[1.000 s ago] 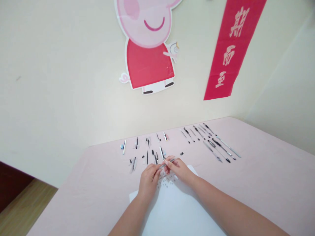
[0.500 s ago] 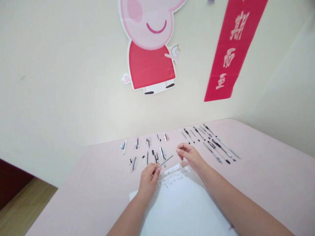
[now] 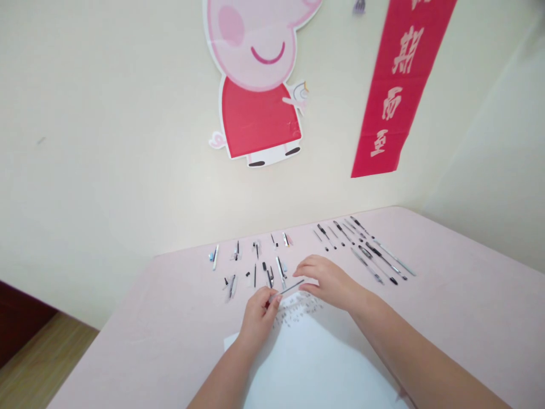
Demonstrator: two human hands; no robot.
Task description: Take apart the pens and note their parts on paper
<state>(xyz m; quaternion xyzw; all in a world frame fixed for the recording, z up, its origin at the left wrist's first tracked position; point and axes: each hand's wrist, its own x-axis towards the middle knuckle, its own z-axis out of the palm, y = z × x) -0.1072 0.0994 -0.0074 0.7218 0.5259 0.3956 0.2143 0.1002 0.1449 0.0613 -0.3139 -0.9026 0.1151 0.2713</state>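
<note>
One rod (image 3: 292, 287) pinched in left hand (image 3: 258, 313); right hand (image 3: 327, 282) spread nearby.

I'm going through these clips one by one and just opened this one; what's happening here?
A person's left hand holds a thin stick, perhaps a pen refill, above a sheet of paper with writing on it. The right hand is open near the stick's far end. Farther back on the table, pen parts lie to the left and pens to the right.
</note>
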